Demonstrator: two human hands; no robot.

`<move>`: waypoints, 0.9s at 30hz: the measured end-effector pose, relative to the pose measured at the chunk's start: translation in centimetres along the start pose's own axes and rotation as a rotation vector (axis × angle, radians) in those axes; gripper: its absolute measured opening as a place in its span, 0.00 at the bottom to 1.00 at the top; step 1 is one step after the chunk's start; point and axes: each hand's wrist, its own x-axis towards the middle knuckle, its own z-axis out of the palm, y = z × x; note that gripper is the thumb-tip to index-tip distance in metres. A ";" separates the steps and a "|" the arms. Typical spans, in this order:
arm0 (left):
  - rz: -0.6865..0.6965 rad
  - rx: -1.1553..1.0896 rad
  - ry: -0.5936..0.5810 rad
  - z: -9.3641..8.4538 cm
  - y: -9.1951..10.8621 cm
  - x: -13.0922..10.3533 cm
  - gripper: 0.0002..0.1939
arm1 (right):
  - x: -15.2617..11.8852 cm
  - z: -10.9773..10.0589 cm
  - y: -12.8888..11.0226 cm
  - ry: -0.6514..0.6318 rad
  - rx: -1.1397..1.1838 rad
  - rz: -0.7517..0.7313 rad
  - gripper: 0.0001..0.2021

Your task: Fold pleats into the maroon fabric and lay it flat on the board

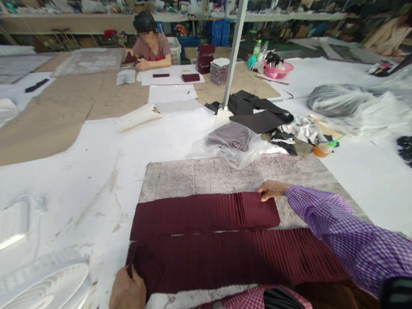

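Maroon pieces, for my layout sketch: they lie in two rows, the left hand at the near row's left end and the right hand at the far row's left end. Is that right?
No: the head view shows the right hand at the right end of the far row, not the left. The two rows of maroon pieces and the place of the left hand are correct.

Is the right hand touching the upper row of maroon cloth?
Touching: the head view shows the right hand at the right part of the upper row, fingertips over its far edge.
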 end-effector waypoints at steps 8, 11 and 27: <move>-0.017 -0.009 -0.001 0.2 0.0 0.0 0.18 | -0.2 0.1 -0.3 0.009 -0.043 0.022 0.11; -0.022 -0.018 -0.005 0.3 0.0 0.0 0.18 | -0.2 0.3 -0.3 0.025 -0.058 0.048 0.12; -0.015 -0.017 -0.007 0.1 0.0 0.2 0.19 | -2.1 3.6 3.2 0.191 0.067 0.165 0.12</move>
